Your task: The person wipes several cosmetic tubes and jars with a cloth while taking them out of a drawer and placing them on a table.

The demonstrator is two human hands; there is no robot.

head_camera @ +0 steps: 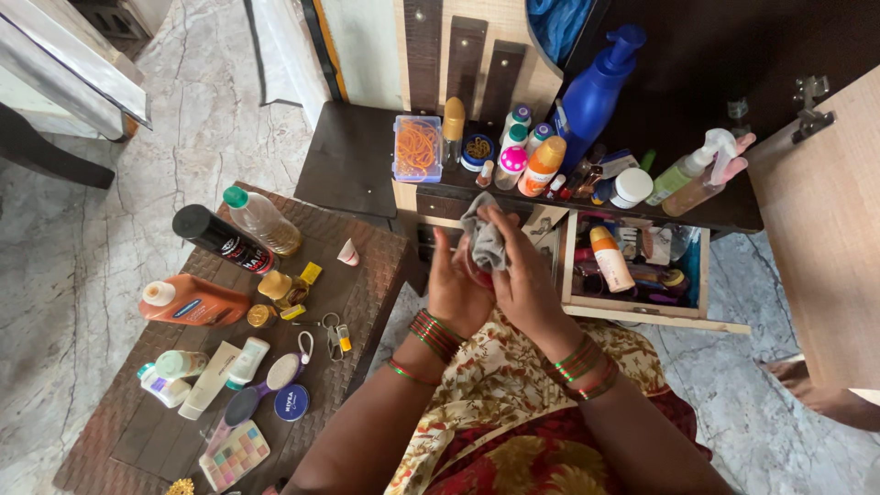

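Lap in floral fabric (pixel 513 403) nearest, bangled wrists above it. Left hand (pixel 456 289) closed around a small red item (pixel 478 275), mostly hidden, kind unclear. Right hand (pixel 524 280) grips a grey cloth (pixel 484 240) pressed onto it. Open drawer (pixel 642 307) behind holds an orange-capped tube (pixel 609 258) among assorted cosmetics. Clear box (pixel 417 148) on the dark shelf (pixel 357 156) holds orange bands. Brown woven table (pixel 376 266) at left carries bottles, tubes, a palette. Marble floor (pixel 174 119).

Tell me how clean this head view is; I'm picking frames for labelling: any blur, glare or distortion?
Head view: even daylight, soft shadows; wide-lens bending at the edges; both hands, left hand and right hand, on the grey cloth, are sharp; mild sheen on the marble floor.
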